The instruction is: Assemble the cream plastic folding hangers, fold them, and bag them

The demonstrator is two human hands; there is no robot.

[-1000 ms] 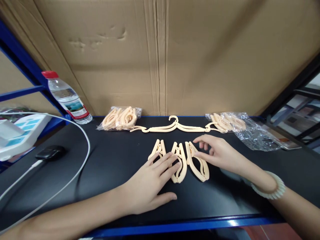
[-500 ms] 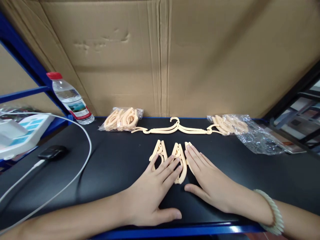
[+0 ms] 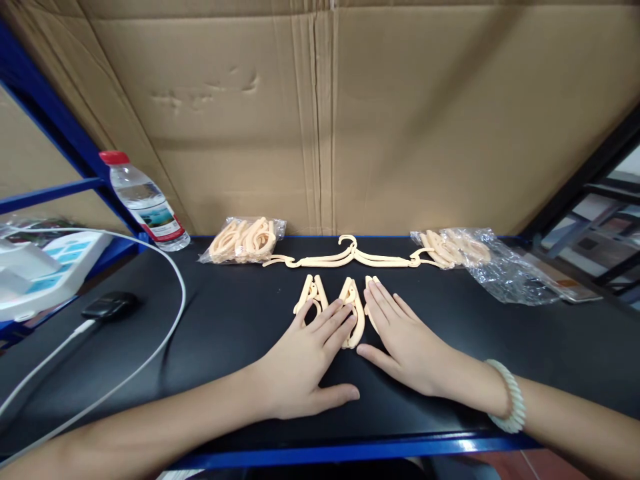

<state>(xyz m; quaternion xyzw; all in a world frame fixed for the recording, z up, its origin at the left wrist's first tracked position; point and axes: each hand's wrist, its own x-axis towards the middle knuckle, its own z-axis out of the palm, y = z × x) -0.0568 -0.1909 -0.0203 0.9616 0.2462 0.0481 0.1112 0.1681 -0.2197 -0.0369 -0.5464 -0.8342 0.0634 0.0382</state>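
Note:
Three folded cream plastic hangers lie side by side on the black tabletop. My left hand rests flat with spread fingers over the left folded hanger and partly over the middle folded hanger. Under the fingers of my right hand lies the right folded hanger, mostly hidden; this hand is flat too, its thumb stretched toward the middle one. Behind them an unfolded cream hanger lies spread out, its hook pointing to the cardboard.
Clear bags of folded hangers lie at the back left and back right. A water bottle stands at the left rear. A white cable, a black adapter and a white power strip occupy the left. Cardboard walls the back.
The view has shifted slightly. Both hands and the folded hangers appear a little higher and further left in the picture; the hands still lie flat on the hangers.

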